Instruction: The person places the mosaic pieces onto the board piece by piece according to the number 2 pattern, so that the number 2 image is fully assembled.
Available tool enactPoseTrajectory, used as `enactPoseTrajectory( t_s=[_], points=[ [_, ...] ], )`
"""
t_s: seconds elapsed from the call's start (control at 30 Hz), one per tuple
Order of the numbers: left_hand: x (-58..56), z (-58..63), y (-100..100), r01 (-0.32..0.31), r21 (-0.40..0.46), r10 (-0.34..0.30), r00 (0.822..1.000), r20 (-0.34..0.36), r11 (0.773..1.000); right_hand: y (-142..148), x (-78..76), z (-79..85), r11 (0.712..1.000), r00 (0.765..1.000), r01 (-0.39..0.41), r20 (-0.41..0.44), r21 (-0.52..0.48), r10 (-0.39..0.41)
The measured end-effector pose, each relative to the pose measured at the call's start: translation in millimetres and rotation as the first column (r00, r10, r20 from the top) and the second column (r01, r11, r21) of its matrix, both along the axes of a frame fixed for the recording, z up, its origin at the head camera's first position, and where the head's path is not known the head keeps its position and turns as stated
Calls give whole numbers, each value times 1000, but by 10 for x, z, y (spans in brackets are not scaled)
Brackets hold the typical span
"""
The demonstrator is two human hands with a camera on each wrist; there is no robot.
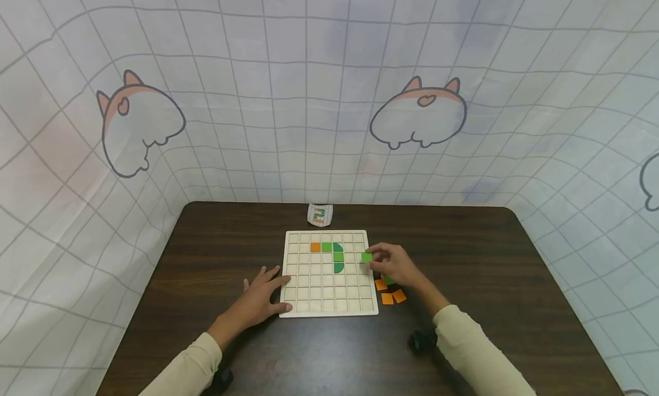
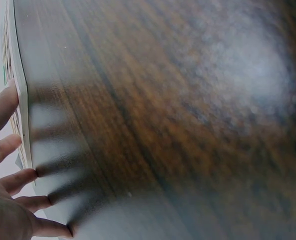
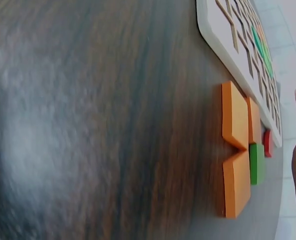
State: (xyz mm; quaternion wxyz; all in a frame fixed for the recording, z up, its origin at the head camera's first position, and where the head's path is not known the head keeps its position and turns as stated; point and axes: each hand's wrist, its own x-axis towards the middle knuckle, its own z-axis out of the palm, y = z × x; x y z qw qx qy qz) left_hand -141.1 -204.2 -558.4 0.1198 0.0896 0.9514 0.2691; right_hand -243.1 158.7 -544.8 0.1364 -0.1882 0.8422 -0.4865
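A white grid board point(image 1: 309, 293) lies on the table. In its upper part sit an orange square tile point(image 1: 316, 247), two light green square tiles point(image 1: 326, 246) and two dark green rounded tiles point(image 1: 338, 268). My left hand point(image 1: 257, 300) is spread at the board's left side, with its thumb and a finger on the edge; the other fingertips meet the table in the left wrist view. Over the board's right edge, my right hand point(image 1: 395, 264) pinches a light green square tile point(image 1: 366, 257) between thumb and fingertips. Only part of this hand shows in the right wrist view.
Beside the board's lower right lie several loose orange tiles point(image 1: 387, 299) and a green tile point(image 3: 256, 164). A red tile point(image 3: 268, 143) is behind them. Past the board's far edge lies a small card point(image 1: 320, 215) with a coloured 2-like figure. Patterned curtain surrounds the dark wooden table.
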Motion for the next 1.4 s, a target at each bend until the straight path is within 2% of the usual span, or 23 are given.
enactPoseTrajectory(
  t_s=[0.27, 0.73, 1.17, 1.4],
  points=[
    [-5, -13, -1, -1, 12, 1, 1000, -6, 1000, -140, 42, -41, 1000, 999, -24, -25, -8, 24],
    [7, 7, -8, -3, 9, 3, 1000, 0, 1000, -372, 134, -65, 996, 996, -40, 79, -83, 47],
    [7, -5, -13, 2, 2, -2, 1000, 1, 1000, -526, 148, -44, 990, 994, -76, 70, -115, 85],
    [13, -9, -21, 1, -2, -1, 1000, -3, 1000, -607, 158, -83, 995, 995, -51, 81, -88, 58]
  ],
)
